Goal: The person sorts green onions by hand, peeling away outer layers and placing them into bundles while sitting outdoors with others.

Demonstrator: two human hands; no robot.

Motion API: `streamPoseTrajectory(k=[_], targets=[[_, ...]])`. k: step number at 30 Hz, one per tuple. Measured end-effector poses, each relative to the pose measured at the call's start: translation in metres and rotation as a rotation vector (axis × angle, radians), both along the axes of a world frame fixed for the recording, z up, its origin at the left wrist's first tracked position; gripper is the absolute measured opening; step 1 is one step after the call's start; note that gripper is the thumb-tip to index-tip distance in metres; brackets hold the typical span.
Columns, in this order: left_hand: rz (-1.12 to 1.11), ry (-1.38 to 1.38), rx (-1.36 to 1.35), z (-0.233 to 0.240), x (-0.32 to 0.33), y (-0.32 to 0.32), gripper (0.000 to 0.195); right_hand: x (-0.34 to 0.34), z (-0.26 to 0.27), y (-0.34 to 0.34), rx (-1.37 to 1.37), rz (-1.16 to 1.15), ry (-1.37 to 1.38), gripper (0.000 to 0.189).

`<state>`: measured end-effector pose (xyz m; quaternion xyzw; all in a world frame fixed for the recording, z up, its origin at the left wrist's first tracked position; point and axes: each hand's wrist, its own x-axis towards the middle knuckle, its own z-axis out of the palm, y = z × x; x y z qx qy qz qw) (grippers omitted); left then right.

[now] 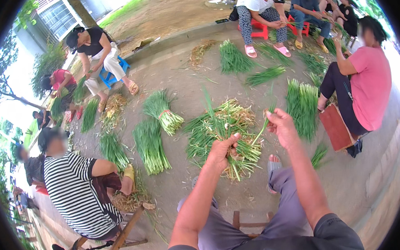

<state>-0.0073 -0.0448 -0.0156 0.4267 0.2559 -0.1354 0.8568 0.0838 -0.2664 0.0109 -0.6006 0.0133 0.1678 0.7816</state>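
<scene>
My left hand [224, 153] grips a small bunch of thin green stalks [211, 112], likely chives, their leaves pointing up and away from me. Between the thumb and fingers of my right hand [283, 128] is a single stalk [262, 129], its pale end slanting down to the left. Below both hands lies a loose heap of chives [200, 135], mixed with yellowed leaves and pale stem ends. Left of the heap, a bundle tied with a red band [164, 113] lies beyond an untied sheaf [151, 147]. Another large sheaf [302, 108] lies to the right.
Seated people work close by: one in a striped shirt [73, 191] on a wooden chair [122, 238] at left, one in a pink shirt [371, 83] at right. Dry trimmings [114, 108] litter the pavement. A concrete kerb [181, 36] runs across the far side.
</scene>
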Motion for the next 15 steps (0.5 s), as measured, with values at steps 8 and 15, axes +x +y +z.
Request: streamPoseTrajectory(k=[8, 15], targets=[[0.033, -0.04, 0.103, -0.007, 0.005, -0.004, 0.019, 0.019, -0.015, -0.127, 0.043, -0.333, -0.02, 0.013], [-0.001, 0.044, 0.042, -0.014, 0.012, -0.013, 0.021, -0.036, -0.156, -0.282, -0.34, -0.577, 0.263, 0.011]])
